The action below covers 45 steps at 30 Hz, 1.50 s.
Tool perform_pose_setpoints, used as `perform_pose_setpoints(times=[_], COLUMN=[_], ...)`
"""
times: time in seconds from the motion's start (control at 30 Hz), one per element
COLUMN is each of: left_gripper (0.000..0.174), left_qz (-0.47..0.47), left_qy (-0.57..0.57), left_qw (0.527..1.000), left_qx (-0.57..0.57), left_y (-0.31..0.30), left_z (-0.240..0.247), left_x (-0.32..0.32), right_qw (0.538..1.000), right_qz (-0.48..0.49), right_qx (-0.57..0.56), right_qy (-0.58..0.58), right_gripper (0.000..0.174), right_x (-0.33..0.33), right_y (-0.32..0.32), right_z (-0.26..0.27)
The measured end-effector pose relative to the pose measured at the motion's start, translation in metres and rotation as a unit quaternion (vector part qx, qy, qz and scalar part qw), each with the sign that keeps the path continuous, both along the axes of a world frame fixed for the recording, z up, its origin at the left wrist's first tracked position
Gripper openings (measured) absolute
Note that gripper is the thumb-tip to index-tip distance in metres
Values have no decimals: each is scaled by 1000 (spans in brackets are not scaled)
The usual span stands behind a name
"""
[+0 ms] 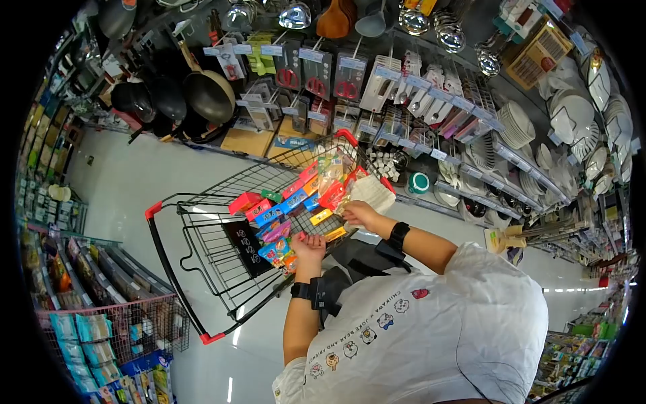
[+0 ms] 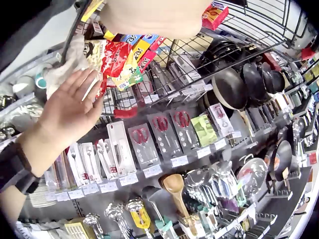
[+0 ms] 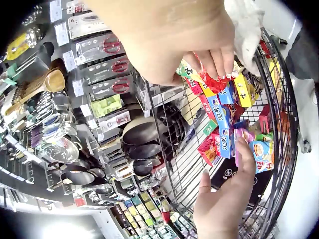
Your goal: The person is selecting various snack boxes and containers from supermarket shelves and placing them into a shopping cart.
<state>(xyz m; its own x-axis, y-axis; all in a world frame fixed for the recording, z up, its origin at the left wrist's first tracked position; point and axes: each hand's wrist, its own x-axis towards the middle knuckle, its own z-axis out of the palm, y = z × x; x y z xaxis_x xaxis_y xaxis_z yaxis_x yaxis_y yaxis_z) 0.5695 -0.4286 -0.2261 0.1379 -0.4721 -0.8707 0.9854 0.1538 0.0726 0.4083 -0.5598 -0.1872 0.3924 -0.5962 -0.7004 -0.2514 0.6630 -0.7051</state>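
Note:
My right hand [image 1: 361, 214] is over the basket of a shopping cart [image 1: 202, 246], its fingers curled at a red snack packet [image 3: 214, 82] beside a cream-white cloth bag [image 1: 372, 195]. In the right wrist view the red foil shows under the fingertips, and the thumb is partly hidden. Lower in the head view, my left hand [image 1: 308, 250] is over the cart's near side. In the right wrist view its thumb and index finger stand apart, the index finger [image 3: 242, 154] at a pink packet [image 3: 241, 135]. Blue boxes [image 3: 225, 122], a yellow box [image 3: 244, 90] and a blue snack bag [image 3: 262, 154] lie around.
Shelves beyond the cart carry carded red-handled scissors [image 1: 316, 86], frying pans [image 1: 208, 96], ladles [image 1: 295, 15], cutlery packs and stacked plates [image 1: 515, 124]. A pink wire display [image 1: 158, 323] stands left of the cart. The cart's black handle [image 1: 168, 273] has red corners.

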Motion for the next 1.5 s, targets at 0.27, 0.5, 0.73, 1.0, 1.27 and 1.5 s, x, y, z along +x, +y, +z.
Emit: perform_pose_setpoints(times=[0.27, 0.5, 0.73, 1.0, 1.27, 1.5], left_gripper=[74, 74, 65, 55, 51, 71], left_qz=[-126, -279, -408, -446, -288, -211], left_qy=[-16, -389, -329, -437, -626, -741], left_qw=[992, 869, 840, 765, 703, 594], left_qx=[27, 123, 141, 161, 173, 231], left_y=[-59, -130, -150, -146, -135, -100], left_z=[-4, -63, -69, -111, -45, 57], left_x=[18, 17, 15, 0, -19, -41], right_qw=[998, 985, 967, 991, 983, 939], right_qz=[-50, 51, 100, 75, 68, 154], right_qx=[-27, -114, -58, 109, 170, 167], right_qy=[-22, 123, 226, 25, -1, -258], right_gripper=[23, 41, 58, 32, 29, 30], right_x=[19, 53, 67, 54, 78, 98], right_y=[-64, -127, -136, -148, -147, -119], right_z=[-8, -69, -102, -128, -64, -54])
